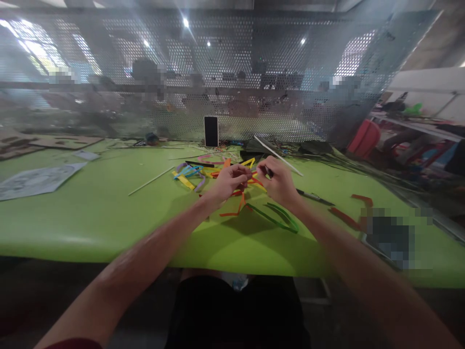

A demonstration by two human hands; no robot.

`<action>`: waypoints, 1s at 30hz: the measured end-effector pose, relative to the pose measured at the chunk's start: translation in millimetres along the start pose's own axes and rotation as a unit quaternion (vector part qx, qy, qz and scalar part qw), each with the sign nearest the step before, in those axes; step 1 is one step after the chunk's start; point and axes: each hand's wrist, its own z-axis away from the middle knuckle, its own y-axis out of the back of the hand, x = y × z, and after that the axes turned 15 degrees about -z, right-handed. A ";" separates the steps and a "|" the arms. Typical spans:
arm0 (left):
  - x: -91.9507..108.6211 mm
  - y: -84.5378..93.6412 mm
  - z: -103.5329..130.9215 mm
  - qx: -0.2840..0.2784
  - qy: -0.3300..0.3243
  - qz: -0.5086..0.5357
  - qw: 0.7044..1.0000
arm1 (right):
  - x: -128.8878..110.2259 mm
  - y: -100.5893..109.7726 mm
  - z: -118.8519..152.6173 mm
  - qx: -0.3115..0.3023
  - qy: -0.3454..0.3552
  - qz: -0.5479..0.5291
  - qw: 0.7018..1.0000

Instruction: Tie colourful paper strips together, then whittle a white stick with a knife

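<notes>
My left hand (pixel 234 179) is closed in a pinch above the middle of the green table, with a thin red strip (pixel 254 174) at its fingertips. Facing it a small gap away, my right hand (pixel 278 179) has its fingers curled round a small dark object, whose kind I cannot make out. Beneath and around both hands lie bent coloured strips: a blue strip (pixel 192 170), a yellow strip (pixel 185 181), an orange strip (pixel 232 214) and a looped green strip (pixel 286 225). My hands hide part of the pile. A slim black tool (pixel 316 197) shows beside my right wrist.
A phone (pixel 211 132) stands upright against the perforated metal screen (pixel 232 97). Printed paper (pixel 39 180) and cut cardboard (pixel 65 141) are at left. A pale stick (pixel 150 181), red-brown strips (pixel 345 218), dark scraps (pixel 316 147) and a blurred-out item (pixel 390 240) also lie about.
</notes>
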 end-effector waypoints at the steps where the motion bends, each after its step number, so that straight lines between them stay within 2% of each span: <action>1: 1.0 -0.2 0.9 -0.001 0.006 -0.005 1.000 | 0.3 -0.2 0.1 -0.003 0.003 -0.004 1.000; 8: 2.3 -1.8 -0.1 0.001 -0.002 -0.025 1.000 | 5.3 -2.8 0.5 -0.006 0.041 -0.041 0.998; 14: 4.9 -1.6 2.1 -0.033 0.011 -0.022 0.999 | 1.3 -3.3 0.6 -0.014 0.021 -0.045 0.999; 20: 4.8 -2.7 0.2 -0.006 0.004 -0.027 1.000 | 7.4 -0.8 1.0 0.004 -0.022 0.032 0.999; 26: 2.1 -4.0 -0.4 -0.021 -0.008 -0.029 0.999 | 8.7 -2.3 4.7 -0.122 -0.032 0.133 0.983; 30: -0.4 -3.8 -0.3 -0.025 -0.035 -0.045 0.998 | 1.9 -4.2 6.4 -0.154 -0.033 0.151 0.976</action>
